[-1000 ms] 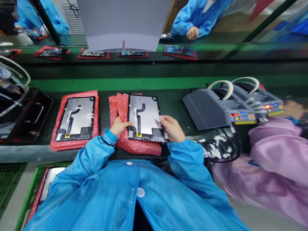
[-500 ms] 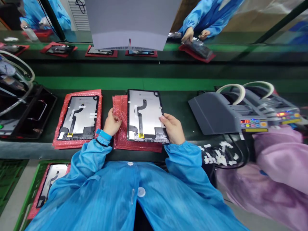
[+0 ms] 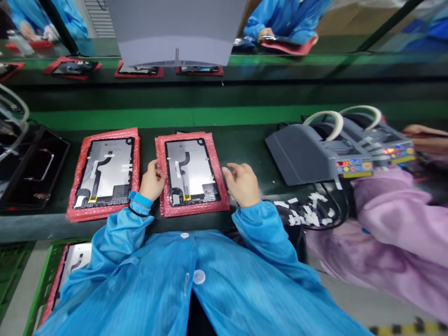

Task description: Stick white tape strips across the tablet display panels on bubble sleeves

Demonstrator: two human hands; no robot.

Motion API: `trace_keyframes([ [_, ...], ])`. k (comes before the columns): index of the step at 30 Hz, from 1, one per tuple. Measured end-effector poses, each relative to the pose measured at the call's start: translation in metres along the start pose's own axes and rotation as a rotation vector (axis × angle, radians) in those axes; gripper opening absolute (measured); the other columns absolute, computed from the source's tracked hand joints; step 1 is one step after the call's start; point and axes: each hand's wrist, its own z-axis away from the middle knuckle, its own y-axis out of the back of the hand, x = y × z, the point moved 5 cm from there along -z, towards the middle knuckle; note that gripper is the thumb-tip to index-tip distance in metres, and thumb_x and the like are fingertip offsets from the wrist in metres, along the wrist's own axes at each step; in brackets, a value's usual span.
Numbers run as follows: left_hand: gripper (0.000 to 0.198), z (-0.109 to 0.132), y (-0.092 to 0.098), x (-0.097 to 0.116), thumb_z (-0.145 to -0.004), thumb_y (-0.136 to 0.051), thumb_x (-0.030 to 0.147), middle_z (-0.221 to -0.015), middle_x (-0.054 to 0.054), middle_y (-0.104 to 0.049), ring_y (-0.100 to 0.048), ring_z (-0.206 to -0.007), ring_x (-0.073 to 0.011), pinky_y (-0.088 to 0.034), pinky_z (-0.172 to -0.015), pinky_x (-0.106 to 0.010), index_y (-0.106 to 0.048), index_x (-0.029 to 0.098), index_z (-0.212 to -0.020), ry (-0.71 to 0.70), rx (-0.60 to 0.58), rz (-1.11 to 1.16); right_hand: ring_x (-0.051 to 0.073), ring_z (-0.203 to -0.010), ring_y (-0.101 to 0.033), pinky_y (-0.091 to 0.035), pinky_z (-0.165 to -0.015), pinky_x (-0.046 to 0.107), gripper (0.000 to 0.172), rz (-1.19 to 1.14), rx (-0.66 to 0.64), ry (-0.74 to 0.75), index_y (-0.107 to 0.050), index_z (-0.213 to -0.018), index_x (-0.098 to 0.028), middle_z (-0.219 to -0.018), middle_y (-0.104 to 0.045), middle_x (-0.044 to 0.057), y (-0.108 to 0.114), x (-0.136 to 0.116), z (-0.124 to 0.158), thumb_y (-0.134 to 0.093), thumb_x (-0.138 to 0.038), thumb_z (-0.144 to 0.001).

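Note:
A tablet screen panel (image 3: 199, 170), silver-backed with a black flex cable, lies on a red bubble-wrap bag (image 3: 219, 186) in front of me. My left hand (image 3: 153, 182) is at the bag's left edge, fingers curled and closed on it; the fingertips are partly hidden. Just off the bag's right edge is my right hand (image 3: 242, 184), empty, thumb and fingers apart. To the left, a second screen panel (image 3: 108, 163) rests on another red bubble-wrap bag (image 3: 75, 186).
Grey machines with hoses and lit buttons (image 3: 304, 154) stand to the right, near white scraps (image 3: 310, 210) and a person's pink sleeve (image 3: 385, 205). A black box fixture (image 3: 38, 168) is at left. Below is a green crate (image 3: 38, 289). A grey board (image 3: 175, 32) hangs ahead; co-workers sit beyond.
The screen panel has come down onto the red bag, and my right hand has let go of it. My left hand stays at the bag's edge. The view has shifted slightly right.

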Motion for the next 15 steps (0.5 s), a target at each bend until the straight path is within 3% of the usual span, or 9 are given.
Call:
trace_keyframes([
  [3,0.049,0.000,0.002,0.004,-0.066,-0.053,0.018,-0.065,0.006,-0.054,-0.058,-0.054,-0.0130,-0.046,-0.059,-0.024,-0.044,0.016,-0.115,-0.042,0.008,-0.105,0.014,-0.054,-0.050,-0.043,-0.058,0.029,0.032,-0.187,0.180,-0.198,-0.060,-0.067,-0.018,-0.056,-0.052,0.000,0.050,0.051,0.015,-0.053,-0.047,-0.078],
  [6,0.045,-0.003,0.004,0.011,-0.068,-0.052,0.022,-0.068,0.003,-0.058,-0.061,-0.058,-0.0161,-0.049,-0.063,-0.028,-0.046,0.019,-0.112,-0.094,0.043,-0.265,0.009,-0.044,-0.041,-0.034,-0.045,0.022,0.032,-0.374,0.573,-0.522,-0.052,-0.062,-0.019,-0.050,-0.046,-0.005,0.105,0.112,0.035,-0.057,-0.046,-0.076],
  [8,0.042,-0.002,0.004,0.018,-0.072,-0.051,0.027,-0.072,-0.001,-0.060,-0.063,-0.065,-0.0212,-0.051,-0.066,-0.033,-0.048,0.018,-0.112,-0.155,0.012,-0.424,0.007,-0.043,-0.042,-0.032,-0.041,0.020,0.031,-0.505,0.748,-0.665,-0.050,-0.064,-0.018,-0.052,-0.050,-0.005,0.129,0.139,0.040,-0.058,-0.044,-0.077],
  [12,0.039,0.010,0.011,0.045,-0.082,-0.040,0.042,-0.091,-0.014,-0.062,-0.062,-0.080,-0.0315,-0.052,-0.067,-0.044,-0.059,0.014,-0.103,-0.387,0.001,-0.776,0.006,-0.043,-0.047,-0.031,-0.037,0.015,0.026,-0.708,0.764,-0.784,-0.050,-0.065,-0.016,-0.055,-0.054,-0.003,0.142,0.164,0.021,-0.053,-0.036,-0.082],
  [15,0.042,0.012,0.015,0.070,-0.085,-0.037,0.042,-0.089,-0.016,-0.062,-0.061,-0.079,-0.0304,-0.052,-0.073,-0.044,-0.065,0.011,-0.092,-0.603,-0.009,-0.829,0.005,-0.043,-0.045,-0.030,-0.037,0.015,0.020,-0.691,0.732,-0.720,-0.047,-0.063,-0.017,-0.052,-0.050,-0.005,0.146,0.163,0.010,-0.055,-0.026,-0.080],
])
